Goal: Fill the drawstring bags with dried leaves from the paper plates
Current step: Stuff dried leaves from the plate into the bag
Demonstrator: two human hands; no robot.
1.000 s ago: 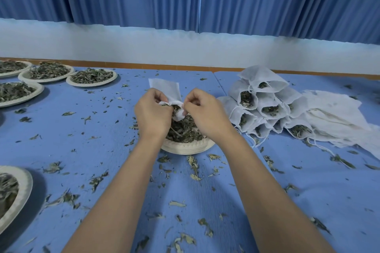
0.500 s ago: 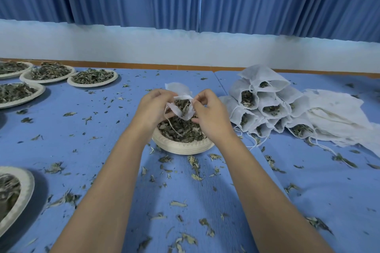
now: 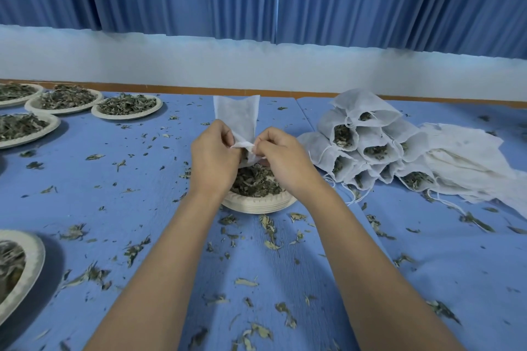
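- Our left hand (image 3: 214, 157) and right hand (image 3: 282, 159) both pinch the lower edge of one white bag (image 3: 238, 117), fingers curled tight on the cloth.
- The bag stands up between the two hands, its far end pointing away from us, flat and limp.
- Directly under the hands sits a paper plate (image 3: 256, 204) heaped with dried leaves (image 3: 253, 184).
- Just right of that plate lies a pile of filled bags (image 3: 362, 139), mouths facing us with leaves showing inside.
- Beside the pile, farther right, is a heap of flat white bags (image 3: 467, 159).
- More plates of leaves (image 3: 127, 105) sit at the far left, and another plate (image 3: 31, 253) at the near left edge.
- Loose leaf bits (image 3: 269, 225) are scattered over the blue table (image 3: 142, 179).
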